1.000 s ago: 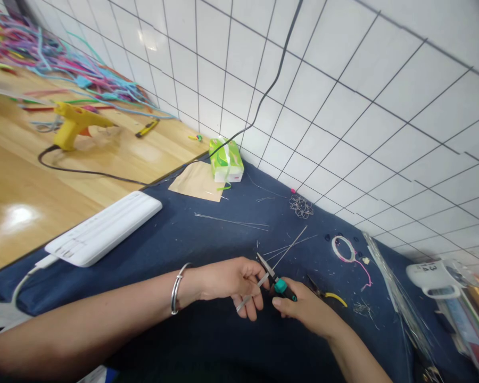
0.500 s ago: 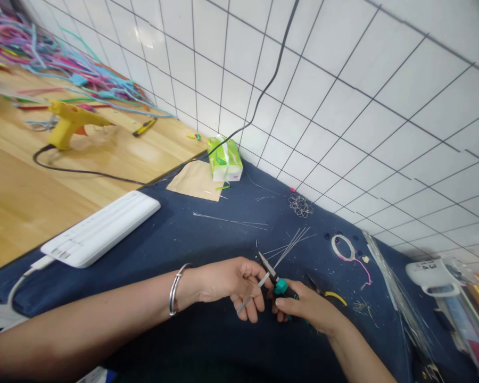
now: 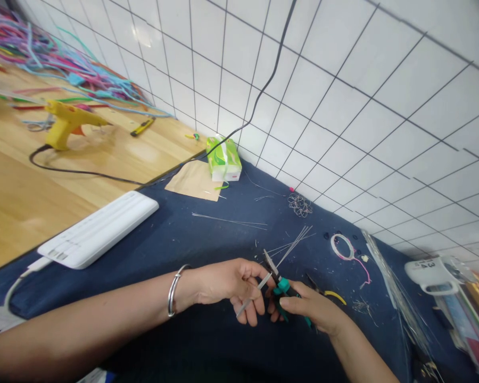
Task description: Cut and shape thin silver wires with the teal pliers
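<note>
My left hand (image 3: pixel 245 290), a silver bangle at its wrist, is closed on a thin silvery strip (image 3: pixel 252 299) that slants up to the right between thumb and fingers. My right hand (image 3: pixel 303 306) is wrapped round pliers (image 3: pixel 282 287) with teal and black handles. Their metal jaws point up and left, right by the strip's upper end. Whether the jaws touch the strip I cannot tell. Just beyond the jaws, several straight wires (image 3: pixel 293 244) lie crossed on the dark blue mat (image 3: pixel 175 239).
A white power bank (image 3: pixel 99 229) with a cable lies left. Behind are a beige sheet (image 3: pixel 193 181), a tissue pack (image 3: pixel 223 159) and a coil of wire loops (image 3: pixel 300 204). A yellow glue gun (image 3: pixel 66 125) rests on the wooden surface. To the right are a white ring (image 3: pixel 342 247) and long wires (image 3: pixel 399 298).
The pliers have shifted slightly right, with their handles looking more spread. My left hand and the strip have barely moved.
</note>
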The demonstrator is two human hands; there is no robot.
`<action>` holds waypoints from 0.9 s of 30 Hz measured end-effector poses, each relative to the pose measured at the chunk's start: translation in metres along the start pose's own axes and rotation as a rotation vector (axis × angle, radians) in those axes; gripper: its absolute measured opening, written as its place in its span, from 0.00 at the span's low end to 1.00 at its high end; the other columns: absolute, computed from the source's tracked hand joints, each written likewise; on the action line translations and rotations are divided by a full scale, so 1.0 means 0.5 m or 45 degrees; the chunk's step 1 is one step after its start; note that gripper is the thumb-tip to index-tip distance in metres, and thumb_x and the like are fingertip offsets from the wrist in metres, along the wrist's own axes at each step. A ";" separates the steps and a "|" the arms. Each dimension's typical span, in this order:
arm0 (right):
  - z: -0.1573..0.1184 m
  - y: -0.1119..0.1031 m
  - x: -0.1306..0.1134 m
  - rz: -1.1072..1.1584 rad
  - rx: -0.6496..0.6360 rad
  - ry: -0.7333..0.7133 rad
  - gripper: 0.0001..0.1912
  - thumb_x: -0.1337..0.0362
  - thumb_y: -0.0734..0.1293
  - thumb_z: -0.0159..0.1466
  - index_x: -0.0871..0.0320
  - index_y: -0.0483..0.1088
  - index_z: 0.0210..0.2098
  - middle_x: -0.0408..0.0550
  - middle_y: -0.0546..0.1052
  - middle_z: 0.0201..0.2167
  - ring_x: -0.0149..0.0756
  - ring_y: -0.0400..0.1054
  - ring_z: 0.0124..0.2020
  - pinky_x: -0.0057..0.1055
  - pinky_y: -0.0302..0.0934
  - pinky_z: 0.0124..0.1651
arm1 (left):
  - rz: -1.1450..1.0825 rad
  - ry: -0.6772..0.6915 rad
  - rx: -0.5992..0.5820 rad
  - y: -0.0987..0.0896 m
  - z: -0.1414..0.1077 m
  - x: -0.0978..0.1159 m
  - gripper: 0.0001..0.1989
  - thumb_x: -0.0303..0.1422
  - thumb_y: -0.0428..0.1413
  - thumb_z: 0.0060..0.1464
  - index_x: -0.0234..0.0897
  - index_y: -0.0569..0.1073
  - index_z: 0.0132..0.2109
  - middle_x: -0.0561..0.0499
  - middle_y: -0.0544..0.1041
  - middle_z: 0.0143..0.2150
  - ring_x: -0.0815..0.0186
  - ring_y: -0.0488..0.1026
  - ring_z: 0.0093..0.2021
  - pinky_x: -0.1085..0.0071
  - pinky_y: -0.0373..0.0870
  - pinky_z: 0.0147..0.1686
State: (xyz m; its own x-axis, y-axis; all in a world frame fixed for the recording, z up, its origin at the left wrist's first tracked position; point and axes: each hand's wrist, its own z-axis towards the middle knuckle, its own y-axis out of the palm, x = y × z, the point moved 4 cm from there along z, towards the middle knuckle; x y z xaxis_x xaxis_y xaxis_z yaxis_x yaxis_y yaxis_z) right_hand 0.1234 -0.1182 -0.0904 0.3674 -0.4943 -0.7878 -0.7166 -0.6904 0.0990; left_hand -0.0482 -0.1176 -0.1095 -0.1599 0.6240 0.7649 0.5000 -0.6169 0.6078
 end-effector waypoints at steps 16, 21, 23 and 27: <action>0.002 0.007 -0.009 -0.281 0.085 0.013 0.23 0.59 0.63 0.59 0.59 0.61 0.52 0.48 0.72 0.34 0.35 0.68 0.35 0.33 0.60 0.38 | 0.009 -0.027 0.031 -0.003 -0.005 0.008 0.14 0.26 0.53 0.50 0.34 0.68 0.46 0.47 0.76 0.32 0.65 0.76 0.29 0.72 0.71 0.26; 0.006 0.009 -0.011 -0.324 0.101 -0.011 0.20 0.61 0.62 0.59 0.60 0.62 0.50 0.47 0.71 0.33 0.32 0.67 0.31 0.30 0.60 0.35 | 0.005 -0.021 0.018 -0.012 -0.003 -0.002 0.16 0.26 0.53 0.50 0.35 0.67 0.47 0.47 0.77 0.33 0.64 0.76 0.30 0.72 0.71 0.26; 0.007 0.008 -0.010 -0.333 0.097 -0.012 0.19 0.61 0.62 0.59 0.60 0.62 0.50 0.46 0.71 0.32 0.31 0.67 0.29 0.29 0.59 0.33 | 0.005 -0.022 0.016 -0.016 -0.001 -0.007 0.16 0.26 0.53 0.49 0.34 0.67 0.48 0.46 0.77 0.34 0.63 0.76 0.30 0.72 0.71 0.26; 0.011 0.003 -0.004 -0.379 0.118 -0.009 0.18 0.61 0.62 0.60 0.60 0.63 0.48 0.45 0.70 0.29 0.29 0.66 0.27 0.28 0.59 0.32 | 0.007 -0.033 0.015 -0.020 0.002 -0.012 0.17 0.27 0.54 0.49 0.34 0.67 0.48 0.46 0.76 0.33 0.63 0.76 0.30 0.73 0.71 0.25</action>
State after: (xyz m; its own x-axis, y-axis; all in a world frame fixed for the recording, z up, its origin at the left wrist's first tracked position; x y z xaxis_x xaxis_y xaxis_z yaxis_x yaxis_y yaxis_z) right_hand 0.1184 -0.1154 -0.0919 0.5653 -0.2741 -0.7780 -0.6293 -0.7531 -0.1919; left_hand -0.0513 -0.1146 -0.1204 -0.1350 0.6330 0.7623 0.5111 -0.6146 0.6009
